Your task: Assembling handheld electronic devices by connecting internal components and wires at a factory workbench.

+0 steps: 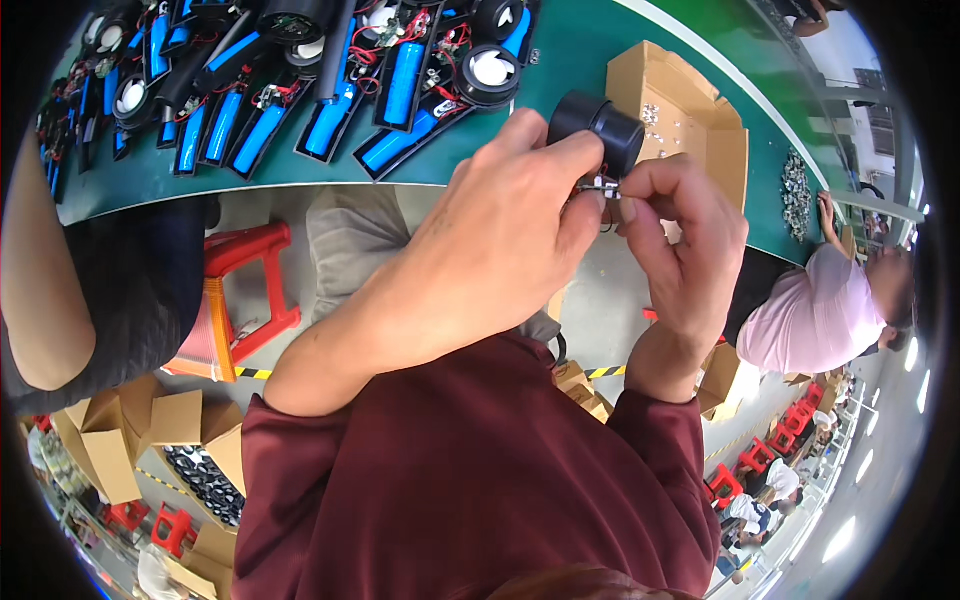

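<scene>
A black cylindrical housing, wider at one end, is gripped in my left hand, which is closed with the thumb and index finger toward the right. Below the housing, a small part with white pieces, perhaps a circuit board, shows between the fingertips of both hands. Thumb and index finger of my right hand are pinched together at the right end of that small part. What exactly the right fingertips hold is too small to tell. Thin dark wire is visible just under the fingers.
An open cardboard box with small metallic pieces stands on the green table behind my hands. Several black casings with blue cylindrical cells and red wires crowd the left. A pile of small metallic parts lies right, near a person in pink.
</scene>
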Tool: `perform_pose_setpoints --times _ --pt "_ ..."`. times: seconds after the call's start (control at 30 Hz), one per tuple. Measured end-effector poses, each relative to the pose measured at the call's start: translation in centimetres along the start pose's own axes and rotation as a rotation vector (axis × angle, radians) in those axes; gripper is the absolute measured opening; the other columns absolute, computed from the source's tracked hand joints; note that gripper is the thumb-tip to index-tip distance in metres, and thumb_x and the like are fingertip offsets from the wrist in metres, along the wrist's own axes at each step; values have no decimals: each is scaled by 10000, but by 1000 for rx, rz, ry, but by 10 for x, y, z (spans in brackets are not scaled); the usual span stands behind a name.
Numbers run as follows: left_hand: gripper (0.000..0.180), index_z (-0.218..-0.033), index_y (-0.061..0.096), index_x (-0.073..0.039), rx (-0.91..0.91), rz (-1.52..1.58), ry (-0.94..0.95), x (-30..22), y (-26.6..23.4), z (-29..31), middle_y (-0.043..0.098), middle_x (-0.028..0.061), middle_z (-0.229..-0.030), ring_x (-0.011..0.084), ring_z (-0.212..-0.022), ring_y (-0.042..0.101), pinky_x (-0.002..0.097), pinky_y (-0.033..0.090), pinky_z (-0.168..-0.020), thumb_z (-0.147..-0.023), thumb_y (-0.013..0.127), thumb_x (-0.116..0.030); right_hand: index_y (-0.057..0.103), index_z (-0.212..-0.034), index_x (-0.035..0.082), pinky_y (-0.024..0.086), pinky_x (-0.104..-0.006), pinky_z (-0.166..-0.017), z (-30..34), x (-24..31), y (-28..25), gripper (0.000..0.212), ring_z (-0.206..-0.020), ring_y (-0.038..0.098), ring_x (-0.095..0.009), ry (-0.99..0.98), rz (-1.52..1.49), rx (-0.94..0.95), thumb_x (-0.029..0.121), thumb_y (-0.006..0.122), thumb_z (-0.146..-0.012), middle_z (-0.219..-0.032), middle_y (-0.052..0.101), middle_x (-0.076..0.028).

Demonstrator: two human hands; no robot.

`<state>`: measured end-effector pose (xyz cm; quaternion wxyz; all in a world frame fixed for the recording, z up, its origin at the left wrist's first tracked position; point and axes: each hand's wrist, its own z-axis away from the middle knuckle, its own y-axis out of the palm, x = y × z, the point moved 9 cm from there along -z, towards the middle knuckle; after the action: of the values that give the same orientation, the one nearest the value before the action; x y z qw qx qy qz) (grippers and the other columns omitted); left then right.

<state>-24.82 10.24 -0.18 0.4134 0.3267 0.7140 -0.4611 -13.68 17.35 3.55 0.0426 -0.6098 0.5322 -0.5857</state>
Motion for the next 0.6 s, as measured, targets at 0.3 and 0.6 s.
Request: perform_pose_setpoints --times 0.3,0.6 --pt "125 -982 570 43 46 10 132 -31 16 -22 552 273 -900 440 -766 605 517 501 -685 -909 593 -56 600 -930 -42 519 -254 -617 15 -15 -32 101 -687 656 -152 -56 -11 -142 -87 656 -860 -834 627 -95" --pt "186 -1004 579 44 72 6 183 -51 29 -31 568 276 -969 415 -788 638 487 534 -669 -879 645 -77 584 -997 -74 550 -232 -610 30 -37 -47 82 -689 638 -109 43 -407 -337 -35 635 -944 -894 627 -81"
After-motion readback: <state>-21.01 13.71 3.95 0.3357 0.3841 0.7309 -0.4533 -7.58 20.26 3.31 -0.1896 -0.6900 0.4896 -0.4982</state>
